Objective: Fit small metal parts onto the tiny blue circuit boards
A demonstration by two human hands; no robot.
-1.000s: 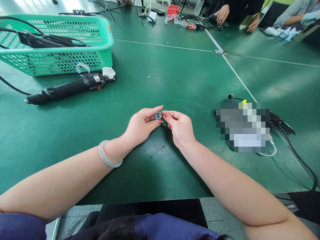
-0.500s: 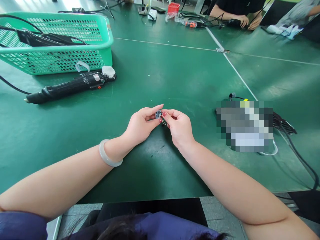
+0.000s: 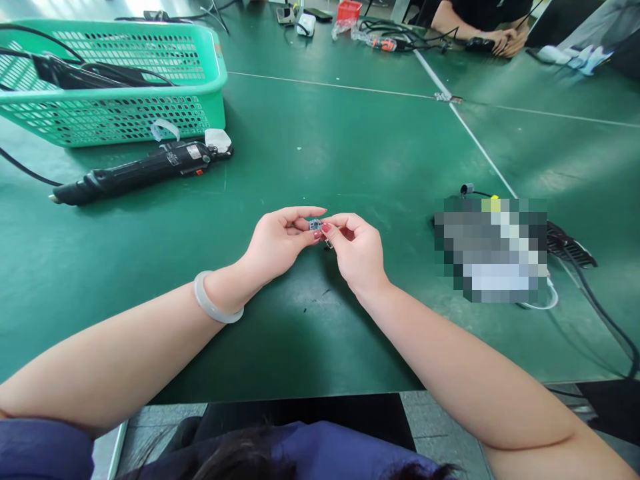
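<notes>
My left hand (image 3: 280, 243) and my right hand (image 3: 357, 252) meet over the green table (image 3: 310, 153), just in front of me. Between their fingertips sits a small grey metal part (image 3: 315, 225). The left thumb and forefinger pinch it from the left. The right fingers are curled and pinch it from the right, with a tiny dark piece (image 3: 328, 244) showing just under them. A pale bangle (image 3: 213, 308) rings my left wrist.
A black electric screwdriver (image 3: 143, 171) lies at the left, below a green mesh basket (image 3: 115, 80) holding cables. A blurred-out object (image 3: 493, 250) with black cables lies at the right. Another person's hands (image 3: 500, 41) rest at the far table edge, near a red box (image 3: 349, 11).
Both hands stay together on the small part and have shifted slightly up the table. The fingers have closed a little tighter round it.
</notes>
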